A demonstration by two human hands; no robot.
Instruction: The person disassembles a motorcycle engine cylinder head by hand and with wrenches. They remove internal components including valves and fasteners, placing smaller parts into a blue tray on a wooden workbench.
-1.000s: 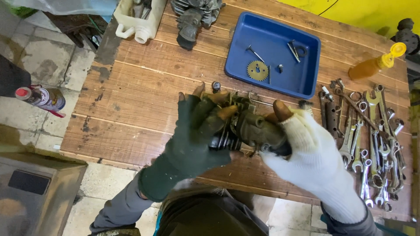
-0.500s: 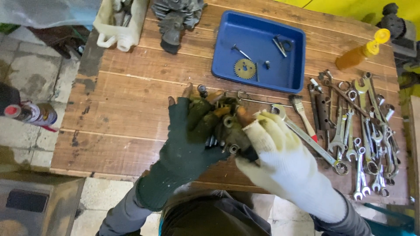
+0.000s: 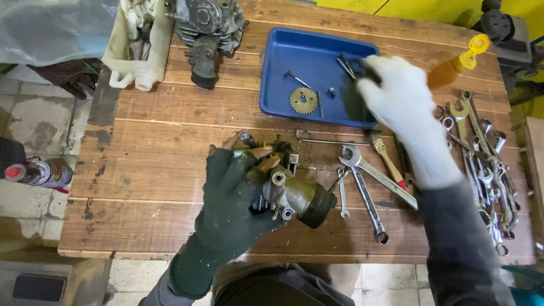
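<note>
While the left hand (image 3: 235,198) clamps a carburetor (image 3: 292,195), long axis pointing lower right, the right hand (image 3: 391,93), fingers curled together, reaches into the blue tray (image 3: 277,85).

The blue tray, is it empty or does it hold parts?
Holds parts: the blue tray contains a toothed gear and a few small metal pieces.

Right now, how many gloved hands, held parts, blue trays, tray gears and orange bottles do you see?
Left hand, green glove: 1
Right hand, white glove: 1
Metal part, held: 1
Blue tray: 1
Gear: 1
Orange bottle: 1
Total: 6
</note>
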